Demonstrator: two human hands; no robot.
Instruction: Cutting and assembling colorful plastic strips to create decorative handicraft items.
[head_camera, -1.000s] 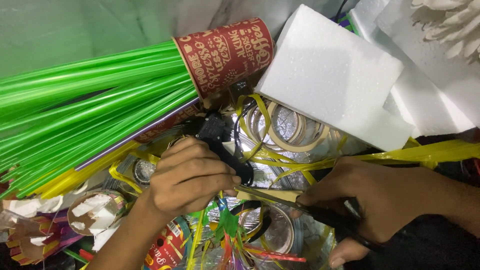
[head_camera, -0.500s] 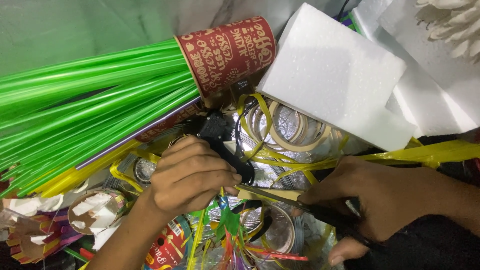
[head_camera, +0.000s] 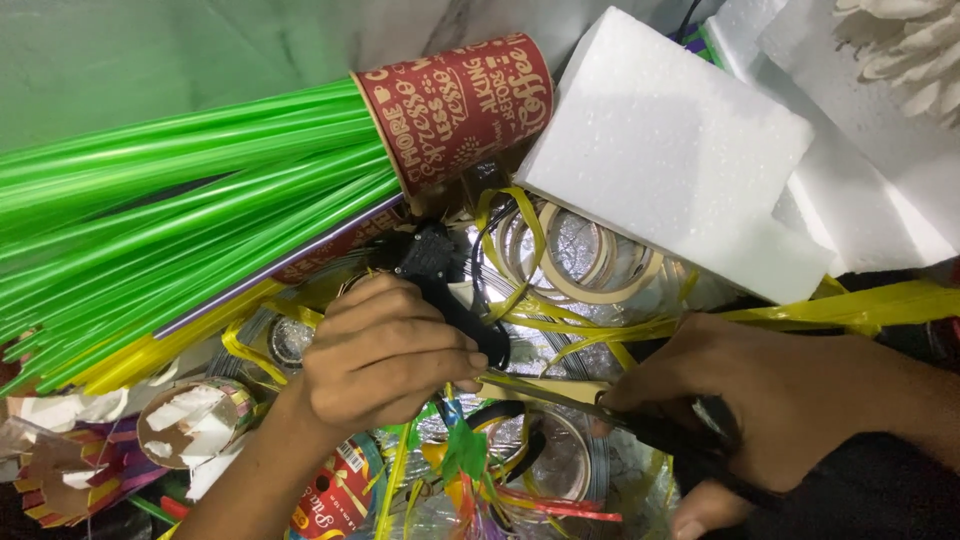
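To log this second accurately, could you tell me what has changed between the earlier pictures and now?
Nothing visibly changed. The left hand still grips the black glue gun, and the right hand still works the black-handled scissors on the yellow plastic strip.

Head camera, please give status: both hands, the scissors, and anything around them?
Left hand closed, pinching a yellow strip. Right hand shut on black scissors, blades at the strip. Green straws, foam block, tape rolls crowd close.

Straws (head_camera: 170, 200) and cup (head_camera: 455, 110) block left of the foam block (head_camera: 670, 150); tape rings (head_camera: 575, 255) and yellow strips (head_camera: 600, 325) crowd below it.
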